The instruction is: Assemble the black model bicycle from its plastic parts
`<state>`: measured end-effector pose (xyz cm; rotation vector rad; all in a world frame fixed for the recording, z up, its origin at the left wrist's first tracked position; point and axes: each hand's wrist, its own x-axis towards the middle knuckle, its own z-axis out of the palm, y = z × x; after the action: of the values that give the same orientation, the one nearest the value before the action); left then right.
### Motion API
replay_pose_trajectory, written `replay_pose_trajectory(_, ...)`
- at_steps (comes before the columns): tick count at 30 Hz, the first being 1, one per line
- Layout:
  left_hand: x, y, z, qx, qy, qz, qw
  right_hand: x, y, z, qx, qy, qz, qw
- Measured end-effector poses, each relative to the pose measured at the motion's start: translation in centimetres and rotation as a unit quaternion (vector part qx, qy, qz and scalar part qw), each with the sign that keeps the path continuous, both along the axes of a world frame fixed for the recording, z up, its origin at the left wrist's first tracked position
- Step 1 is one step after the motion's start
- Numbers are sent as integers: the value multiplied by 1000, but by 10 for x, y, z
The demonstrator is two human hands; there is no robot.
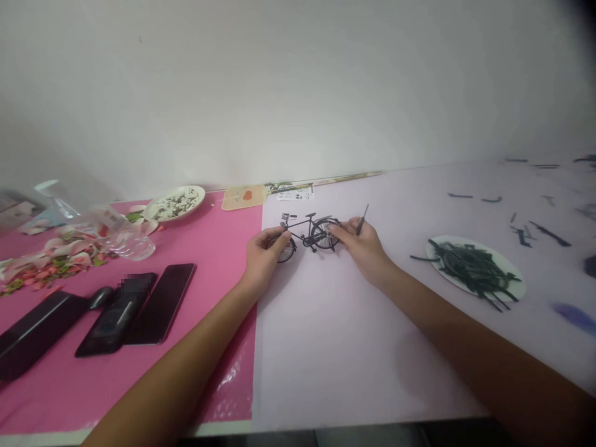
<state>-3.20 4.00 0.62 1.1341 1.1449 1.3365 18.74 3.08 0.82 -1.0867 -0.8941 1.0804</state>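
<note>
A small black model bicycle (305, 231) is held up between my two hands over the pale sheet, its handlebar to the left and its seat near the middle. My left hand (264, 256) pinches the front wheel between thumb and fingers. At the other end, my right hand (362, 243) grips the rear wheel with its thumb and fingertips. A thin dark tool like a small screwdriver (361, 222) also sticks up from the right hand, tucked among its fingers. The fingers partly cover both wheels.
To the right, a white plate (520, 282) holds dark strips, with loose black parts (550, 233) beyond it. Leftward on pink cover lie two phones (162, 304) (112, 323), a black case (41, 329), a clear bottle (133, 239) and a plate of bits (198, 208). A wall rises behind.
</note>
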Motion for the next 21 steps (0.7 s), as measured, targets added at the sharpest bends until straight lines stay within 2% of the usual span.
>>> replay_pose_trajectory(6, -6, 1, 13, 38, 101, -52, 993, 2, 4, -4, 0, 6, -8, 1000)
replay_pose_trajectory(11, -17, 2, 28, 33, 136, -140, 980, 1, 5, -9, -7, 16, -6, 1000)
replay_pose_trajectory(15, -29, 3, 40, 13, 150, -211, 966, -2, 2, -6, -17, 45, 13, 999)
replay_pose_trajectory(21, -33, 0, 47, -17, 157, -217, 963, -5, -2, -4, -22, 38, 34, 998)
